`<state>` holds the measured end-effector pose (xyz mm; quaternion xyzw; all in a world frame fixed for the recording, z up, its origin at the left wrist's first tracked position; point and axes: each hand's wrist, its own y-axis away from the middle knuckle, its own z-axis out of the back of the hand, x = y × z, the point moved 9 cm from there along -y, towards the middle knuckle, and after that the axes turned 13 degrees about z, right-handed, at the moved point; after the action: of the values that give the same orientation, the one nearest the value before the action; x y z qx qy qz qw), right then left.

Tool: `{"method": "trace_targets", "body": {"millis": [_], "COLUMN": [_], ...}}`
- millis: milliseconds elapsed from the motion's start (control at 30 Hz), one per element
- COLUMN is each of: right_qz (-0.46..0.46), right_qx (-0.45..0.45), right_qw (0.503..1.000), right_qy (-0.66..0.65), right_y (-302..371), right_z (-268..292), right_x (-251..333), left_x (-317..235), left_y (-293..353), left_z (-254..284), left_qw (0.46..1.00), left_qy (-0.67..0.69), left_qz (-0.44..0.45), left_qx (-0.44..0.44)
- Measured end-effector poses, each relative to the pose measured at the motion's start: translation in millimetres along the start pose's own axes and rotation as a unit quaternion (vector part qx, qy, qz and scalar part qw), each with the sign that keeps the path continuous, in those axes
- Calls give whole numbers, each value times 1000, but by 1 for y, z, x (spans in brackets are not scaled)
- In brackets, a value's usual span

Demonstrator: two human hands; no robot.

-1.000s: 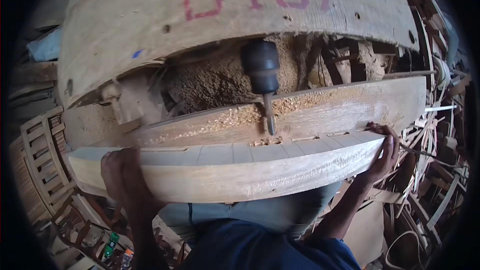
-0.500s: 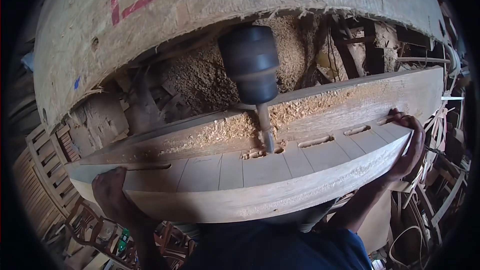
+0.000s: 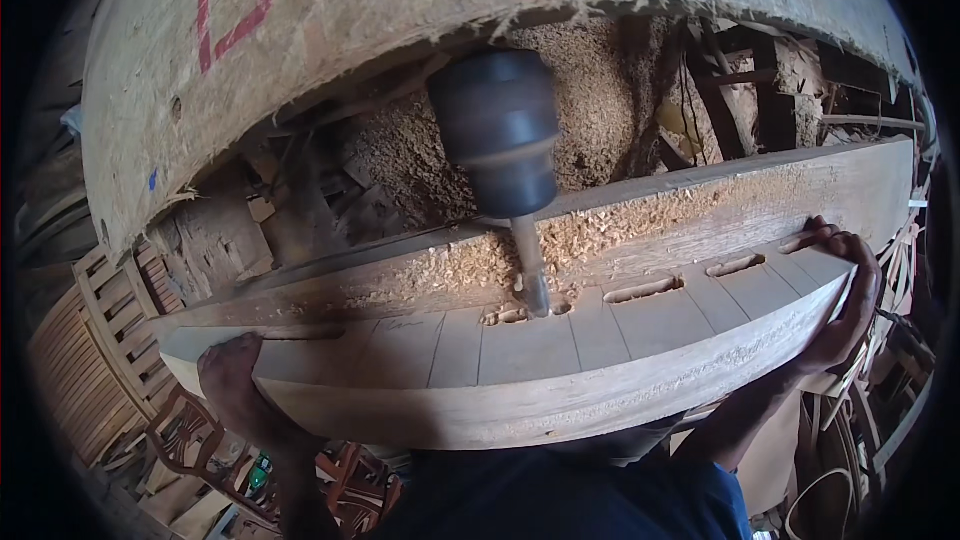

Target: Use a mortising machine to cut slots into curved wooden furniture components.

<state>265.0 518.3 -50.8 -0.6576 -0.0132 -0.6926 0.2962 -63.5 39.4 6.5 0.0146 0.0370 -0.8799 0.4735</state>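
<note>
A thick, pale wooden workpiece [image 3: 620, 380] lies across the front, its top face marked with pencil lines and cut with several elongated slots. My left hand [image 3: 235, 380] grips its left end, fingers over the top edge. Around the right end my right hand [image 3: 848, 295] is closed, fingertips near the farthest slot. Between the hands, a drill bit [image 3: 530, 265] hangs from a dark, motion-blurred chuck [image 3: 495, 135]. The bit's tip is at the middle slot [image 3: 510, 317], where chips hide part of the opening.
Behind the workpiece runs an upright wooden fence [image 3: 690, 215] with shavings along it. A large worn wooden panel [image 3: 350, 30] with red marks overhangs the far side. Sawdust [image 3: 590, 90] is heaped below. Wooden chair parts [image 3: 190, 440] stand lower left; thin offcuts [image 3: 900, 370] crowd the right.
The view has shifted slightly, with both workpiece ends and both hands appearing a little farther right. The bit stays at the same slot, and both hands keep their grip.
</note>
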Motion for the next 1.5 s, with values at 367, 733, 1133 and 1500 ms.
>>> {"method": "trace_targets", "body": {"millis": [367, 733, 1133, 1500], "right_qz": [30, 37, 59, 47], "right_qx": [7, 17, 9, -5], "right_qw": [1000, 999, 998, 997], "right_qy": [2, -21, -16, -54], "right_y": [-10, -21, -35, -47], "right_z": [-13, -22, -27, -35], "right_x": [2, -1, -4, -11], "left_x": [0, 0, -4, -1], "left_y": [2, 5, 10, 14], "left_z": [0, 1, 0, -1], "left_qw": [1000, 1000, 999, 999], "left_qy": [-2, 0, -4, 0], "left_qz": [12, 5, 0, 41], "left_qx": [-21, -25, -33, -31]}}
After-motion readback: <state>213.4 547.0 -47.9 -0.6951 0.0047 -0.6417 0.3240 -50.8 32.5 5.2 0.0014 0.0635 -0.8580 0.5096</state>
